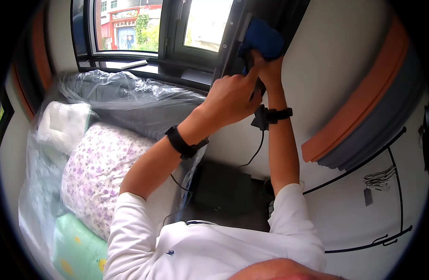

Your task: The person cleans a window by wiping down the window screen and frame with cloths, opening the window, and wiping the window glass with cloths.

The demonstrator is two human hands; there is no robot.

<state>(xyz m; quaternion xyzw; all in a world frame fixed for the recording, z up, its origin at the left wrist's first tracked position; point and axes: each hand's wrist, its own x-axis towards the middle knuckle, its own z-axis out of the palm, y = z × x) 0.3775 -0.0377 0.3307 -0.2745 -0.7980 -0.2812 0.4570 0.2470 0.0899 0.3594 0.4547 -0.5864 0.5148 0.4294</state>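
Observation:
A bunched blue cloth (262,39) is in my right hand (272,70), pressed against the dark window sash (291,16) high in the view. My right fingers are mostly hidden behind the cloth. Just below and left of it, my left hand (233,98) is closed around the lower edge of the sash, its index finger stretched up near the cloth. What lies under the left palm is hidden. Black bands sit on both wrists, and a dark cable hangs from the right one.
A plastic-covered bed at left holds a floral pillow (100,172), a white bundle (63,127) and a green cushion (79,242). A white strip (134,64) lies on the windowsill. Orange and grey curtains (363,102) hang right, above a black rack (399,191).

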